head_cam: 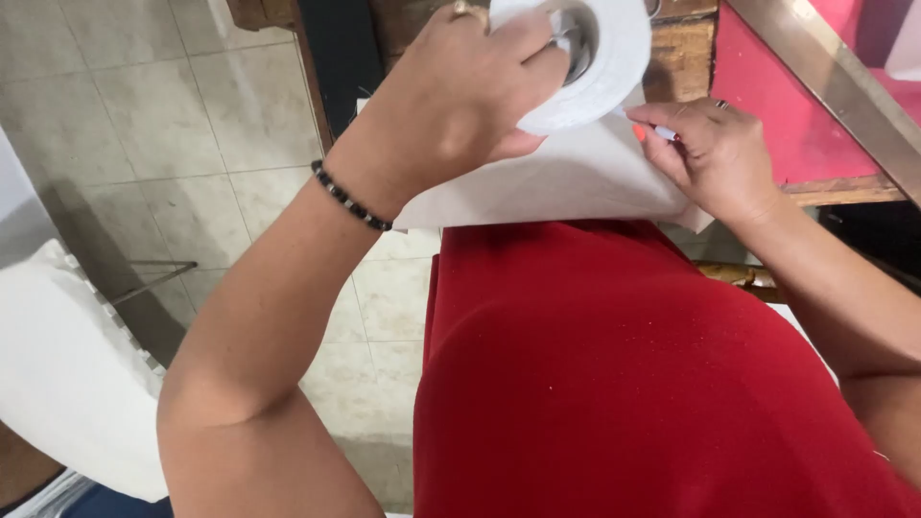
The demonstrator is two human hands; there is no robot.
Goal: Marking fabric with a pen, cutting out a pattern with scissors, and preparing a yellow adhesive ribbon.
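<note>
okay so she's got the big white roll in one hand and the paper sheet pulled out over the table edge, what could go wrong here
The left hand grips the white roll by its rim and core only, so it could slip or unwind.

The white sheet overhangs the wooden table edge and could crease or tear unevenly where the right hand pinches it.

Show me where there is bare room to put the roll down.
Bare red tabletop lies right of the right hand, up to the metal strip. It is crowded under the left hand gripping the white roll, above the white sheet.
</note>
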